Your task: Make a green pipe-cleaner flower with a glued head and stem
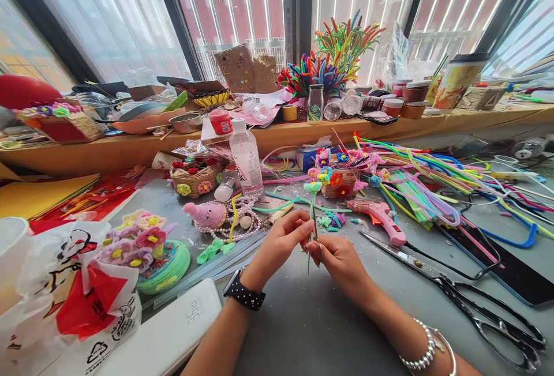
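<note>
In the middle of the view I hold a pale green pipe-cleaner flower [312, 187] upright by its thin stem. My left hand [289, 233] is closed, pinching the stem from the left. My right hand [335, 256] is closed too, its fingers pressed on the lower stem beside a thin, darker strand. Where the fingertips meet, the details are hidden. Just behind the flower is a small woven basket [335, 184] with colourful pipe-cleaner flowers. A pink glue gun [381, 218] lies to the right of my hands, and green pipe-cleaner scraps [333, 220] lie behind them.
Large scissors [418, 263] and a dark phone [515, 269] lie at right, near bundled pipe cleaners [433, 191]. At left are a clear bottle [246, 160], a pink crocheted piece [208, 214], a green flower-topped piece [167, 266], a white power bank [186, 318] and a plastic bag [73, 301].
</note>
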{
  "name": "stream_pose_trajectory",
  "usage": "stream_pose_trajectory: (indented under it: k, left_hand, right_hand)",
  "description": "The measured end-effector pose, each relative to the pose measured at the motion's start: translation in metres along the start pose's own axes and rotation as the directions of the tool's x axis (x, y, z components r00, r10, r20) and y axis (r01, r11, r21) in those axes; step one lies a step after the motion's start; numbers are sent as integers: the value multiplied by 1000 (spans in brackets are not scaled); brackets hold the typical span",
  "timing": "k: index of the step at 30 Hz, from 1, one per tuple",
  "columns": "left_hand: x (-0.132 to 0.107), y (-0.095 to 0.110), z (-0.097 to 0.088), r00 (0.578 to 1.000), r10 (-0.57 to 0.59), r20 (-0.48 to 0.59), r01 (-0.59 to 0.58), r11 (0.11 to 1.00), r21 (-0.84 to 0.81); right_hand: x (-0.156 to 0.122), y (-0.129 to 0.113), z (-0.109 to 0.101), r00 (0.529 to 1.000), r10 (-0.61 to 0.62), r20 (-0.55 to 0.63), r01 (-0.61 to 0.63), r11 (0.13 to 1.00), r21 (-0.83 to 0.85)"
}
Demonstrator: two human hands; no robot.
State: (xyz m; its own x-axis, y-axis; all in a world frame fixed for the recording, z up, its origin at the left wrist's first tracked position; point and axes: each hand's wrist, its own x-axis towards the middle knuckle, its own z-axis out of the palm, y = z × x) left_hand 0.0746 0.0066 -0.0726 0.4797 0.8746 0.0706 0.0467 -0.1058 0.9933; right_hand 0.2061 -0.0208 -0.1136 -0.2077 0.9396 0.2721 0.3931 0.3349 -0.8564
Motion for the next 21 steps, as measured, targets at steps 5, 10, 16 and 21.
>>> stream_pose_trajectory:
  k: [5, 10, 16, 21]
  left_hand:
    - [-1, 4, 1, 1000, 22, -16, -22, 1000, -17]
    - [-1, 4, 2, 999, 15, 28, -14, 1000, -15]
    - [-1, 2, 2, 997, 22, 80, -21, 1000, -12]
    - [-1, 0, 2, 998, 13, 68, -13, 1000, -10]
  right_hand:
    - [-1, 0, 1, 999, 25, 31, -26, 998, 50]
    - [-2, -4, 0, 997, -6, 74, -1, 995, 101]
    - [-2, -3, 0, 1000, 12, 18, -13, 999, 51]
    - [-2, -3, -1, 1000, 3, -24, -3, 1000, 20]
